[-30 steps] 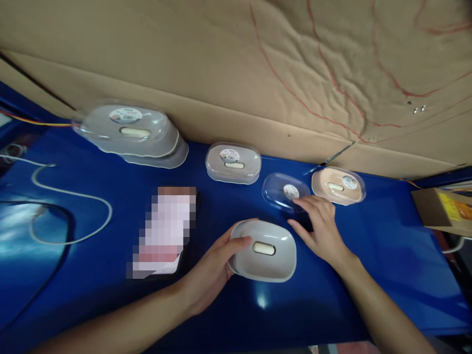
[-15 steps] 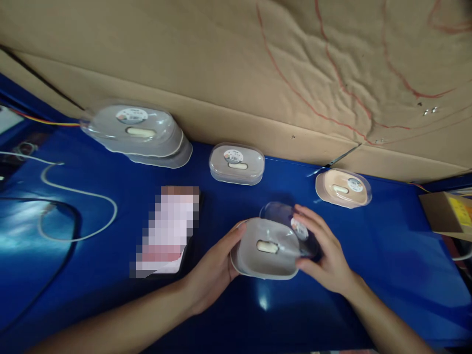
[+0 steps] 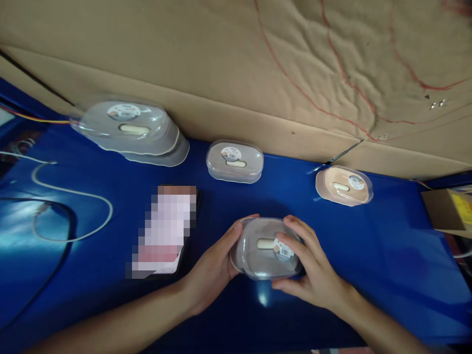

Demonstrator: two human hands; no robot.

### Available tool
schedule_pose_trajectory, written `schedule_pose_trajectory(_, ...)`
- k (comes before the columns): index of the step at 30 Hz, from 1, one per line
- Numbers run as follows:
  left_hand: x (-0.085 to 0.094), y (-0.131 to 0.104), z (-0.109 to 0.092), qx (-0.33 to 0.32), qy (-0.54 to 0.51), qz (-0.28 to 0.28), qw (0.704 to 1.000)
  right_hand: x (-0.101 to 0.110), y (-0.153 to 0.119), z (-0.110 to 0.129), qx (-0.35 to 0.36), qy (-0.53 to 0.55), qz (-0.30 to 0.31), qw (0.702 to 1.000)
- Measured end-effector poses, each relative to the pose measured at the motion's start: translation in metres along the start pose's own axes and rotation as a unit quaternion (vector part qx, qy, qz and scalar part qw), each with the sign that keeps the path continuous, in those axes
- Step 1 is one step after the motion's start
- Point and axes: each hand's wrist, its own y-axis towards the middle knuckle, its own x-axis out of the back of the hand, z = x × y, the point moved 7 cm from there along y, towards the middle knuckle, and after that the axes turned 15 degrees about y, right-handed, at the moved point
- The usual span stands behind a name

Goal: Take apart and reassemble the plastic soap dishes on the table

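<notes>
A grey oval plastic box [image 3: 246,250] with a pale oblong insert is between my hands, above the blue table. My left hand [image 3: 217,260] is closed round its left side, thumb along the upper rim. Over the box lies a clear plastic lid [image 3: 265,268] bearing a round barcode sticker [image 3: 283,250]. My right hand [image 3: 313,265] grips the lid from the right, fingers on its top and far edge, thumb at the near edge. Whether the lid sits fully down on the box, I cannot tell.
Behind stand stacked grey lidded boxes [image 3: 147,118], one smaller grey lidded box [image 3: 236,169] and a peach lidded box [image 3: 342,189]. A phone [image 3: 165,231] with a blurred screen lies left. Cables [image 3: 70,196] run across the far left. A cardboard wall [image 3: 184,59] backs the blue table [image 3: 387,255].
My right hand has brought the clear lid left, from a tilt beside the grey box to over its top. My left hand stays on the box. The view has shifted slightly.
</notes>
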Motion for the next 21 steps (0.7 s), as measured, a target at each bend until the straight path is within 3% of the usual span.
schedule_pose_trajectory(14,-0.001,-0.003,-0.005,-0.024,0.023,-0.002,0.999,-0.003,0.002,-0.003,0.025,-0.029,0.021,0.999)
schedule_pose_trajectory(21,-0.008,-0.002,-0.006,-0.055,-0.043,0.056,0.996,0.009,0.011,-0.016,0.022,-0.062,0.015,0.998)
